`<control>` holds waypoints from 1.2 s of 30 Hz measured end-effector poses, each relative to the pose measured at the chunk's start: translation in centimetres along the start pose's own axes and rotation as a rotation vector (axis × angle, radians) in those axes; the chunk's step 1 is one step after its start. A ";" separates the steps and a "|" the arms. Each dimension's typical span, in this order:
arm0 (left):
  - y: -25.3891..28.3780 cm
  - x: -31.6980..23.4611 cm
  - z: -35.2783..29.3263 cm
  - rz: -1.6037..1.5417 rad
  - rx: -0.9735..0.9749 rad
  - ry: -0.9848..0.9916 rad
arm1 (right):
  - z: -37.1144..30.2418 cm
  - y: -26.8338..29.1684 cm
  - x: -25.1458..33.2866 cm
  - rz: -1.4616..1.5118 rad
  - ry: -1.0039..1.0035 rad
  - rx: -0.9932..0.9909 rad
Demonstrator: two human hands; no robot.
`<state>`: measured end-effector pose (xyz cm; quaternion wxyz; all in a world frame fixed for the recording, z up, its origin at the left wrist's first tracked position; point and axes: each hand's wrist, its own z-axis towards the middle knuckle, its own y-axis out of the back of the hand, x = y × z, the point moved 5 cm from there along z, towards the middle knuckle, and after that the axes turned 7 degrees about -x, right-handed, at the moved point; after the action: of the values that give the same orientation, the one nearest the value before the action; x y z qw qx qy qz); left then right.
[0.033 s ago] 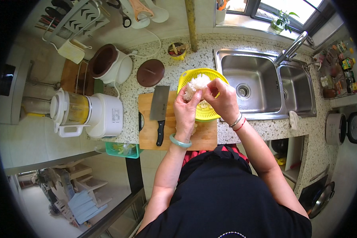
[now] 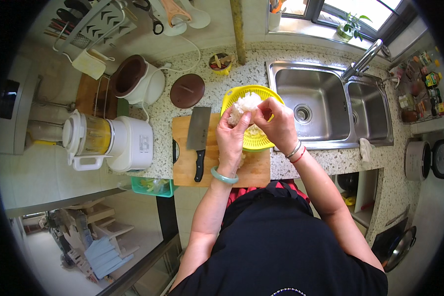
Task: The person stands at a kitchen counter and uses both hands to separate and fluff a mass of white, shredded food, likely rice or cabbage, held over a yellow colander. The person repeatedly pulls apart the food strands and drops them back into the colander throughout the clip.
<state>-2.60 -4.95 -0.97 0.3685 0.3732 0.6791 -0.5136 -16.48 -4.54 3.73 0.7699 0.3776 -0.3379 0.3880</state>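
A pale, frilly clump of white fungus [image 2: 245, 102] is held up over a yellow colander [image 2: 257, 143]. My left hand [image 2: 230, 140] grips it from the near left side, thumb on top. My right hand [image 2: 279, 124] is closed with thumb and fingertips pinched at the clump's right edge; any small piece between them is hidden. Pale bits [image 2: 254, 130] show inside the colander, below the hands. The wooden cutting board [image 2: 182, 170] lies under my left wrist, some pale pieces on it partly covered by that wrist. A cleaver [image 2: 199, 130] rests on the board, left of my left hand.
Right of the colander is a double steel sink [image 2: 311, 98] with a faucet [image 2: 362, 60]. A brown lid [image 2: 187, 91], a white pot [image 2: 150, 81] and a blender [image 2: 91, 135] stand leftward. A yellow cup [image 2: 222, 64] sits behind; a green bin [image 2: 153, 186] hangs at the counter edge.
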 end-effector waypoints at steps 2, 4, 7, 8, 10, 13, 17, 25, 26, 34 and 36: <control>0.0 -0.1 0.0 -0.032 -0.003 0.014 | 0.1 0.1 -0.3 0.025 -0.094 -0.003; 0.1 -0.4 0.1 -0.073 0.019 0.044 | 0.2 0.4 -0.8 0.037 -0.218 0.000; 0.5 -0.5 0.3 -0.024 0.029 0.048 | 0.0 0.3 -2.3 0.162 -0.326 -0.030; 0.6 -0.4 0.4 -0.039 0.033 0.060 | -0.1 0.3 -2.7 0.199 -0.361 -0.031; 0.6 -0.4 0.6 -0.070 0.043 0.085 | -0.4 0.3 -4.0 0.249 -0.386 -0.076; 0.5 -0.7 0.6 -0.112 0.063 0.110 | -0.5 0.6 -5.1 0.240 -0.384 -0.119; 0.8 -0.5 0.8 -0.185 0.078 0.183 | -0.6 0.6 -5.5 0.292 -0.446 -0.067; 1.5 0.4 1.1 -0.163 0.066 0.201 | -0.1 0.2 -4.8 0.975 -0.809 -0.012; 1.6 0.4 1.1 -0.181 0.062 0.213 | -0.1 0.2 -4.6 0.965 -0.817 -0.009; 1.0 0.3 0.5 -0.368 0.162 0.355 | -1.1 -0.3 -6.6 0.928 -0.850 -0.016; 1.0 0.5 0.6 -0.363 0.160 0.353 | -1.1 -0.6 -6.3 0.916 -0.831 0.021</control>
<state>-1.81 -5.24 -1.93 0.1153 0.3569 0.7459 -0.5504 -18.70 -6.01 -2.11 0.3255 0.3212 -0.7335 0.5029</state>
